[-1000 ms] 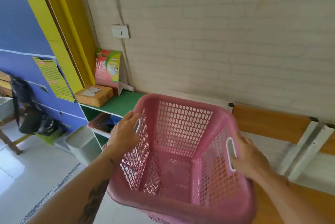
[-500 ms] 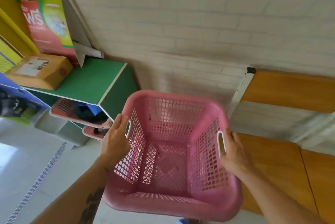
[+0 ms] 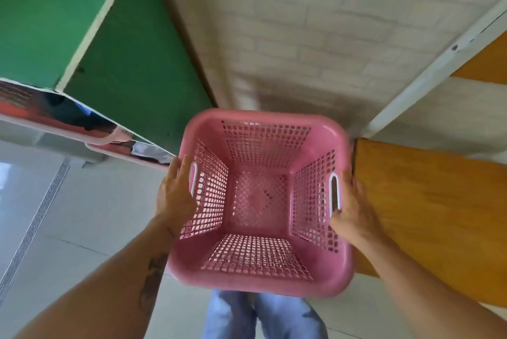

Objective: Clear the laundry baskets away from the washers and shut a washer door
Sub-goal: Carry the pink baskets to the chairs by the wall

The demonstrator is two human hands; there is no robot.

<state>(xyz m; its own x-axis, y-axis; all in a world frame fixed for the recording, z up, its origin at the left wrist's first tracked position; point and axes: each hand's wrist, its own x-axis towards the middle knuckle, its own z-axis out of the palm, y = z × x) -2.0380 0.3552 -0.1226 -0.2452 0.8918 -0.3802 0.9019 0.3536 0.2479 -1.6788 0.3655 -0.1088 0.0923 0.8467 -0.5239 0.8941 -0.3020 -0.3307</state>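
Observation:
An empty pink laundry basket (image 3: 260,281) with perforated walls and white handle slots is seen from straight above, low in the gap between a green shelf unit and a wooden bench. My left hand (image 3: 175,193) grips its left wall at the handle. My right hand (image 3: 351,207) grips its right wall at the other handle. No washer is in view.
The green shelf unit (image 3: 131,64) stands at the left, with two other pink baskets (image 3: 109,144) holding clothes under it. An orange wooden bench (image 3: 428,201) with a white frame is at the right. A white brick wall (image 3: 288,37) lies ahead. Grey floor tiles and a drain strip (image 3: 35,220) are at the left.
The basket has gone down toward the floor between shelf and bench, still in both hands. My view has tilted down, so the boxes on the shelf have left the frame.

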